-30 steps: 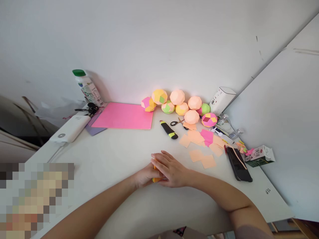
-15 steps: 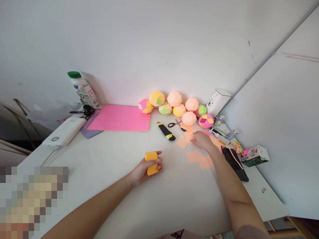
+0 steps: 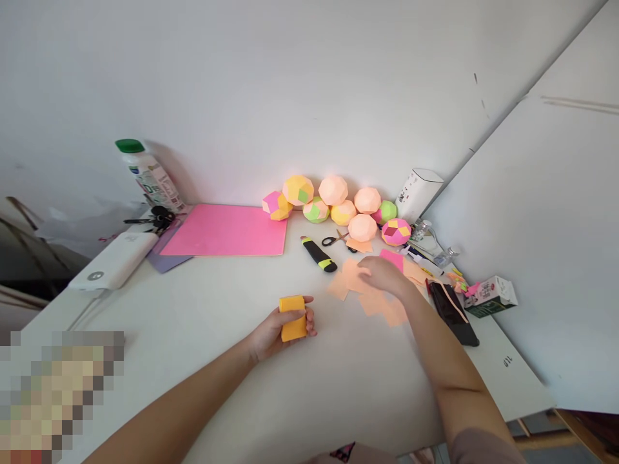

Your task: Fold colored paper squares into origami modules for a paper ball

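Note:
My left hand (image 3: 285,328) is closed around a small thick stack of yellow paper (image 3: 293,309), held over the front middle of the table. My right hand (image 3: 387,278) pinches the edge of a peach paper square (image 3: 354,274), low over other peach squares. One loose square (image 3: 337,288) lies just left of it, and overlapping peach pieces (image 3: 394,312) lie below the wrist. A pink paper piece (image 3: 391,259) shows behind the hand. The fingertips of my right hand are partly covered by the hand itself.
A black and lime utility knife (image 3: 318,254) and scissors (image 3: 333,240) lie beyond the paper. Several faceted paper balls (image 3: 333,191) line the wall. At left are a pink board (image 3: 227,229), a bottle (image 3: 155,177) and a white power bank (image 3: 113,261); at right, a black pouch (image 3: 454,312).
My right hand has drawn the peach square left and toward me, over the loose squares. The left hand keeps its grip on the yellow stack. The view has shifted slightly.

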A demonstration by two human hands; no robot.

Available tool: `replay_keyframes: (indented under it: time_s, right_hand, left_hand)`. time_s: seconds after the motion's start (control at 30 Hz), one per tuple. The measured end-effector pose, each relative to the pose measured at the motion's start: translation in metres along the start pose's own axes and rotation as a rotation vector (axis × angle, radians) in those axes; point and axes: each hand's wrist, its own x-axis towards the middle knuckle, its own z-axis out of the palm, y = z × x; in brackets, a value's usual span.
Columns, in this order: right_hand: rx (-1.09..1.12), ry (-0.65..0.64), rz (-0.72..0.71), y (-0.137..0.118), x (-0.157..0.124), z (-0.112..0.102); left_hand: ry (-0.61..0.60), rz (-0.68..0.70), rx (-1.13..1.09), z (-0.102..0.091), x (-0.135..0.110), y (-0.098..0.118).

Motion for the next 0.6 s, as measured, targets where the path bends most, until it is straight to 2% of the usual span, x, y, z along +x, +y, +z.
replay_keyframes:
  time_s: [0.07,0.13,0.27,0.4,0.6]
  right_hand:
    - [-0.020,0.034,0.098,0.022,0.002,-0.005]
    - [-0.035,-0.004,0.159,0.044,0.004,-0.006]
    - [-0.012,-0.104,0.153,0.070,0.005,0.003]
    - [-0.007,-0.115,0.182,0.077,0.008,0.012]
    - [0.007,-0.129,0.228,0.075,0.010,0.010]
  left_hand:
    - [0.008,0.004,0.004,0.001,0.000,0.000]
    - [0.013,0.008,0.001,0.001,0.001,0.000]
    - [0.005,0.010,0.000,0.000,0.001,-0.001]
    - [0.005,0.009,0.003,-0.001,0.001,-0.002]
    - [-0.020,0.003,0.011,-0.004,0.001,-0.003]
